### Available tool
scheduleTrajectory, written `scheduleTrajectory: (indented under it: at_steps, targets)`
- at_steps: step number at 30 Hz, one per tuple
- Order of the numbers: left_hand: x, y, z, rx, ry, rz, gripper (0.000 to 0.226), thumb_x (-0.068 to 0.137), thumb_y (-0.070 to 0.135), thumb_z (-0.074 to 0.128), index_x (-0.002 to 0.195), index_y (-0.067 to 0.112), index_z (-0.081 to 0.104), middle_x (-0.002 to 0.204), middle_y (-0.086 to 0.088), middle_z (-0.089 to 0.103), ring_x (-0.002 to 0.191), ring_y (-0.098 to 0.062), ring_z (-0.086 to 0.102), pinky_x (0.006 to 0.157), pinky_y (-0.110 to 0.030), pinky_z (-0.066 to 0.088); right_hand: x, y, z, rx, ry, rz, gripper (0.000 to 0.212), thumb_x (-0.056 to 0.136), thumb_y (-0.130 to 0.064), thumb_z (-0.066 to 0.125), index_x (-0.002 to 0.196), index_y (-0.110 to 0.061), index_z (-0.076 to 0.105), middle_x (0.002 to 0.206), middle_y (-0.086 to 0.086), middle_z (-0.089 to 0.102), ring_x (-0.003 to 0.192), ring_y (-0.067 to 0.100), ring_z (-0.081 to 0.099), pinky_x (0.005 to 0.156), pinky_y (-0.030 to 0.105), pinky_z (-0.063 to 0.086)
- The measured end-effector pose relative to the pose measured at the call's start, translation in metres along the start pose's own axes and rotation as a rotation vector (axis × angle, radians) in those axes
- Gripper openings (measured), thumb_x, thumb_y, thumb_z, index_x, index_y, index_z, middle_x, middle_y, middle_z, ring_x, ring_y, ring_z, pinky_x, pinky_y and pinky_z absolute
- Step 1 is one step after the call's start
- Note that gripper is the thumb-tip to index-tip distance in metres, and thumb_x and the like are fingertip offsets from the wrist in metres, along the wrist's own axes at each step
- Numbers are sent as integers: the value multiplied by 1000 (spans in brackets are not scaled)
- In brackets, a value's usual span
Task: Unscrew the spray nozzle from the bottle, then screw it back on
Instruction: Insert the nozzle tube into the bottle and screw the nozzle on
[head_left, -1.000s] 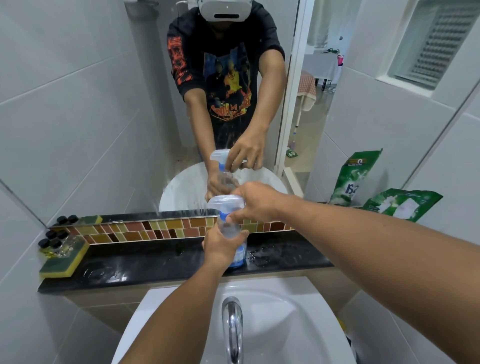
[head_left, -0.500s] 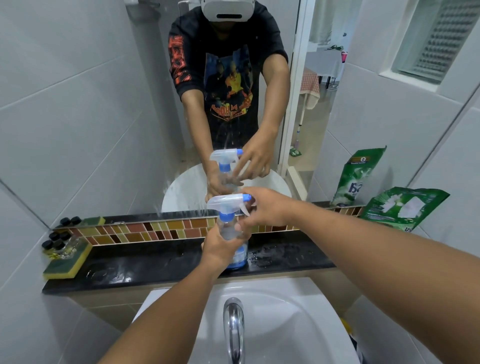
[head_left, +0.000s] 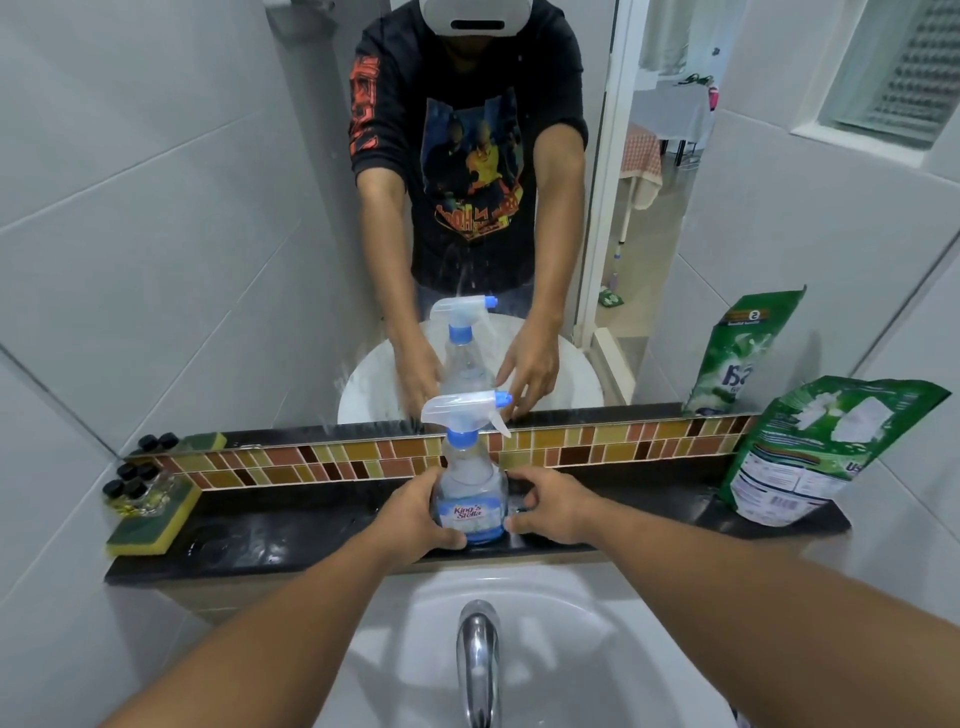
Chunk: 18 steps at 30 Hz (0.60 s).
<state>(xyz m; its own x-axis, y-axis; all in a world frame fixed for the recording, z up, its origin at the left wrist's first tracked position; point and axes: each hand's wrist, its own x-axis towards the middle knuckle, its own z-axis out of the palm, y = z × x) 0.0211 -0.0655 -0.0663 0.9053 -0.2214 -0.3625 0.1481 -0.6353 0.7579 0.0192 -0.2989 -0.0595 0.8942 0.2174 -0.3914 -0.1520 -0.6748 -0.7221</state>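
Observation:
A clear spray bottle (head_left: 471, 501) with a blue label stands upright on the black shelf (head_left: 291, 535) in front of the mirror. Its white spray nozzle (head_left: 462, 413) with a blue tip and blue collar sits on the bottle's neck, pointing right. My left hand (head_left: 415, 514) wraps the bottle's lower left side. My right hand (head_left: 550, 506) rests beside the bottle's base on the right, fingers spread and curled, fingertips close to the bottle. Nothing touches the nozzle.
A green-and-yellow sponge (head_left: 156, 525) carrying small black-capped bottles (head_left: 130, 483) sits at the shelf's left end. A green detergent pouch (head_left: 810, 447) leans at the right end. The white basin (head_left: 561, 649) and chrome tap (head_left: 478, 660) lie below. The mirror (head_left: 467, 208) reflects me.
My right hand has let go of the nozzle and dropped down to the right of the bottle's base. My left hand stays on the bottle. The camera has moved closer.

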Motion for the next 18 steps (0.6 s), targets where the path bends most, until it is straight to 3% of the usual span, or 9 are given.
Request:
scheduleTrajectory:
  at_steps: [1,3,5,11,18]
  targets:
    - [1,0,1,25,8,-6,73,73,8,96,134,25,60,130,4,73,120,-16,70,107,-42,58,2,0,5,32,-3,-1,71,87,-21,83,149,-24,49,98,-16,59,87,6,61,75,20,52]
    - [2,1,1,42,25,-18,68,78,8,92,136,23,60,133,2,72,121,-18,69,109,-43,57,7,-1,17,89,-18,13,69,86,-20,84,147,-25,51,119,-8,68,105,12,66,92,32,58]
    - [3,3,0,43,22,-30,67,80,9,91,138,22,60,135,2,71,122,-19,68,110,-43,56,10,-3,26,146,-5,36,67,85,-20,85,143,-26,53,135,-4,65,120,17,63,103,43,55]
    - [-3,0,-7,15,14,-21,66,80,5,90,138,16,61,134,-2,72,122,-22,69,111,-44,54,12,-6,37,183,42,37,62,78,-25,90,133,-23,61,131,-4,67,119,19,64,103,46,55]
    - [-28,-20,-49,-11,61,-26,61,84,10,88,136,24,60,132,3,70,121,-19,68,109,-42,56,18,-52,56,139,-4,-34,59,79,-29,89,131,-26,62,127,-6,68,115,17,65,101,45,56]
